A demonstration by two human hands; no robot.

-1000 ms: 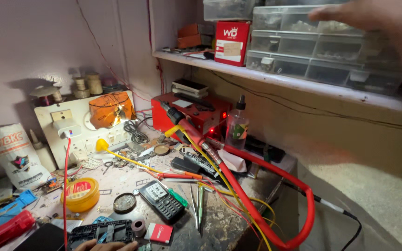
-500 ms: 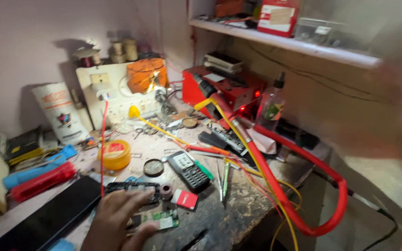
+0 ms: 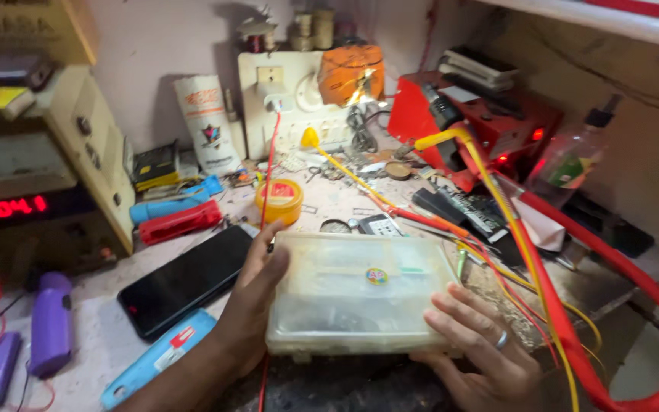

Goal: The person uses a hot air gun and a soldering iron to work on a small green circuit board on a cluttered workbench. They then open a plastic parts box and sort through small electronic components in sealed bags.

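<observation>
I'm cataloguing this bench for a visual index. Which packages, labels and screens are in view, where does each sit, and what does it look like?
White pouch package: upright against back wall, red and dark print.
Red digit display: dark panel, left edge.
Black phone screen: flat, unlit, beside left hand.
Round multicoloured sticker: on clear plastic box lid, held by left hand and right hand.
Yellow round tin: red label, behind box.

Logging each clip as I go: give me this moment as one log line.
left hand: holds box's left side | right hand: holds right front corner | clear plastic box: lid shut, over bench edge | black phone: flat, left of box
</observation>
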